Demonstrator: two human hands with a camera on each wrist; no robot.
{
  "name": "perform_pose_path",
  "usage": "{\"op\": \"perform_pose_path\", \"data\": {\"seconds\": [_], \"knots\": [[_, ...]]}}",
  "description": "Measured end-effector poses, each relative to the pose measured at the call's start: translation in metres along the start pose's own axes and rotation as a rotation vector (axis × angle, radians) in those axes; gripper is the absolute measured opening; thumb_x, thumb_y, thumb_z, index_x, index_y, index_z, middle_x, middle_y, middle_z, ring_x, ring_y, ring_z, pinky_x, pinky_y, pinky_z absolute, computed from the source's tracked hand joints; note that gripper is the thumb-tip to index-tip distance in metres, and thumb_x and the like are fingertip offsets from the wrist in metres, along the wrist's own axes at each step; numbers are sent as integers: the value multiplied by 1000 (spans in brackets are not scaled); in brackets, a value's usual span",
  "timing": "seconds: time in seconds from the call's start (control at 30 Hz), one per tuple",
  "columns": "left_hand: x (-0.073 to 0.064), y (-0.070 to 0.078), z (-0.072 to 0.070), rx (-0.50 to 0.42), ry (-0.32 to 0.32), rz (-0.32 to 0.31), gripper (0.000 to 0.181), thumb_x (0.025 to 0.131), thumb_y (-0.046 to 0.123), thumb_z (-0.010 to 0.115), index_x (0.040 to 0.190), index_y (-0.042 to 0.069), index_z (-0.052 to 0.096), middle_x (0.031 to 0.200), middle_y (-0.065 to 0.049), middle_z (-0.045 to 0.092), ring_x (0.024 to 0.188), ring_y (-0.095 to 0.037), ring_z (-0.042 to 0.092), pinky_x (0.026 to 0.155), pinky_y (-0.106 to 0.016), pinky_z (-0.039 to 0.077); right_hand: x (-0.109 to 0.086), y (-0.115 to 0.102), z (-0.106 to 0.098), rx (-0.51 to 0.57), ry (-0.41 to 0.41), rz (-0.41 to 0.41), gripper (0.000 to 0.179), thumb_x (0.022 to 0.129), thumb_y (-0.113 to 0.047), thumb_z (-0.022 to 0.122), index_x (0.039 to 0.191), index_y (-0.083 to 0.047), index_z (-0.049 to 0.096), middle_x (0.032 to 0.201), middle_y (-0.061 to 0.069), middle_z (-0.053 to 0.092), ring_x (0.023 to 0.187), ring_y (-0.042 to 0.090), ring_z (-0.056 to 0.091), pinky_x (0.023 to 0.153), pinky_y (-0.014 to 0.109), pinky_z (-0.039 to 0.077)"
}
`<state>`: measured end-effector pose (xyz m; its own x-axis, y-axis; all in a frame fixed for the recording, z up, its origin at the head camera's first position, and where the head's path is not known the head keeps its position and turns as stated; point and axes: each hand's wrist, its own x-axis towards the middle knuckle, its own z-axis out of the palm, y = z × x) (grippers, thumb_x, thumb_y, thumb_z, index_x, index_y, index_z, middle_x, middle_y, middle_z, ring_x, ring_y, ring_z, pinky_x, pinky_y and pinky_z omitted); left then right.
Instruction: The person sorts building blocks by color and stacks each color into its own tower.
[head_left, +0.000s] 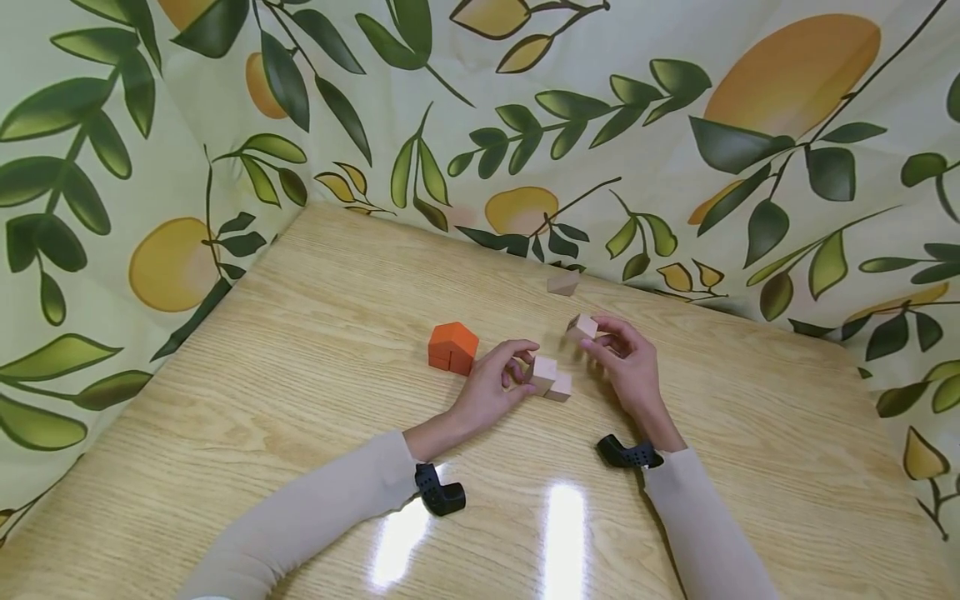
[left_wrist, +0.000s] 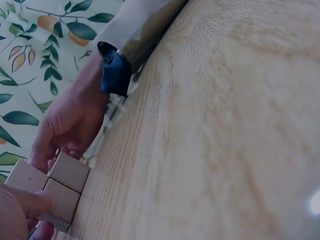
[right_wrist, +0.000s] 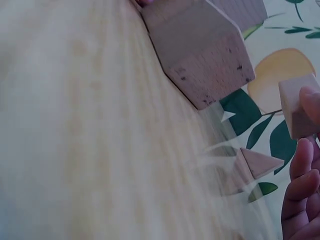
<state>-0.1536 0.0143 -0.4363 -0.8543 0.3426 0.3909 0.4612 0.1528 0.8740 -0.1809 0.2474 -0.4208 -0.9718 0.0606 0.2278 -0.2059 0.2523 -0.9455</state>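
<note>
My left hand grips a plain wooden block, its thumb lying against the near side. A second wooden block sits on the table right beside and below it. In the left wrist view the thumb presses on one of the grouped wooden blocks. To the right, my right hand pinches a small wooden block between thumb and fingers, held a little above the table. The right wrist view shows this pinched block near the edge, with dark-specked wooden blocks closer by.
A house-shaped orange block group stands just left of the left hand. Toward the back lies a triangular wooden block. Behind the wooden table rises a leaf-and-fruit patterned cloth. Both wrists carry black camera bands.
</note>
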Motion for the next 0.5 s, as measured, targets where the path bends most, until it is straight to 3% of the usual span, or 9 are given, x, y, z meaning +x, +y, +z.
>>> {"op": "perform_pose_path", "data": {"seconds": [0.13,0.3,0.5], "knots": [[1,1,1,-4,-2,-6,53,76,-6,76,125,3,55,105,-11,60,80,-23,57,65,-28,47,-11,-3,-5,-13,1,-9,35,82,-9,76,115,-2,64,85,3,62,75,11,57,54,19,41],[0,1,1,-11,-5,-21,54,77,-7,75,125,3,55,105,-10,60,80,-24,57,65,-27,46,-25,-5,-10,7,-60,-19,36,82,-3,75,116,2,62,87,5,59,79,13,56,61,19,44],[-1,0,1,-8,-8,-34,55,77,-6,75,126,5,54,106,-8,59,80,-22,56,65,-25,46,-38,-6,-11,23,-149,-85,36,81,7,72,116,6,61,84,10,57,70,14,51,55,21,41]]}}
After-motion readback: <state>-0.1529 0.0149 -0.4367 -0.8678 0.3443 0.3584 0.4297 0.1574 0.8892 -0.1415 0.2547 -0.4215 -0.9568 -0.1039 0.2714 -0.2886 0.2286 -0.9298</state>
